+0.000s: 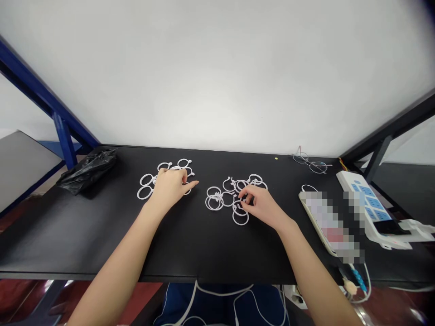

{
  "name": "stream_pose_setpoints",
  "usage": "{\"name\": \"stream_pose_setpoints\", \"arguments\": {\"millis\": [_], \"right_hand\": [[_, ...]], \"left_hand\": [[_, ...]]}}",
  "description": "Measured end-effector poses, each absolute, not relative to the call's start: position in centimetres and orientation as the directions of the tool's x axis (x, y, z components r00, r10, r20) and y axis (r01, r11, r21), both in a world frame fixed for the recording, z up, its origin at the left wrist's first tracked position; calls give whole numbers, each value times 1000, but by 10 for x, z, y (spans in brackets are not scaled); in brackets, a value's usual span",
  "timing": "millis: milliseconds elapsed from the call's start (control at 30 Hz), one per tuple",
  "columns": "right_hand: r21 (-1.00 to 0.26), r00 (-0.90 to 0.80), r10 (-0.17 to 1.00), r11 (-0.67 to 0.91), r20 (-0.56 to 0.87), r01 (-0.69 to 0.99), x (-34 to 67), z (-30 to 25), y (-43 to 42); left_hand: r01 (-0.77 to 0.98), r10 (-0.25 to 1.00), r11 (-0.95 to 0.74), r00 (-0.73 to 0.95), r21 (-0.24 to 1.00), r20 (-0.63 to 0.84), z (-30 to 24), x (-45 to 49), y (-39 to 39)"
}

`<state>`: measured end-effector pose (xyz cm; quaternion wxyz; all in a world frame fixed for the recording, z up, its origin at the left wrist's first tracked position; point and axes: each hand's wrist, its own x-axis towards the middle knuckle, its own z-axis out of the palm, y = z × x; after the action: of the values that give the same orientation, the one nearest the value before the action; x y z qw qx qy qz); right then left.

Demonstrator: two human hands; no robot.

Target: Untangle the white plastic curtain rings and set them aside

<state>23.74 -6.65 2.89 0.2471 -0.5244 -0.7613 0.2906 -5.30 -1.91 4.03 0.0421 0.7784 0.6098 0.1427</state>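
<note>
Two loose groups of thin white plastic rings with small knobbed ends lie on the black table. Over the left group of rings (pixel 145 193) is my left hand (pixel 170 184), back upward, its thumb stretched out to the right and its other fingers bent down, partly hidden. I see no ring lifted in it. My right hand (pixel 260 203) is at the right group of rings (pixel 214 203), thumb and forefinger closing around the end of a white ring (pixel 240 219) near the front of the group. Several rings overlap there.
A crumpled black plastic bag (pixel 89 170) lies at the far left. On the right are eyeglasses (pixel 309 164), a phone (pixel 316 224) with a cable, and a white power strip (pixel 356 185). White cables (pixel 224 294) hang below the table's front edge.
</note>
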Motion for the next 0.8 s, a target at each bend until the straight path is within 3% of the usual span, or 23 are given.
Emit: {"name": "stream_pose_setpoints", "arguments": {"millis": [133,233,367,467,633,800], "right_hand": [[-761,-272,960,229,72,607,237,30,-65],[-840,-154,969,245,194,484,231,32,-66],[-845,37,893,411,448,342,210,28,-74],[-800,26,839,507,543,322,194,23,-82],[-825,-4,849,516,529,232,184,20,-88],[-884,47,886,453,461,118,183,21,-89]], "left_hand": [[894,930,-319,231,316,285,42,-50,-20],[790,835,-486,292,374,467,43,-37,-27],[604,625,-742,467,291,626,40,-10,-49],[468,496,-851,562,239,662,31,8,-63],[384,372,-905,510,181,775,19,16,-64],[373,363,-910,509,180,780,22,16,-62]]}}
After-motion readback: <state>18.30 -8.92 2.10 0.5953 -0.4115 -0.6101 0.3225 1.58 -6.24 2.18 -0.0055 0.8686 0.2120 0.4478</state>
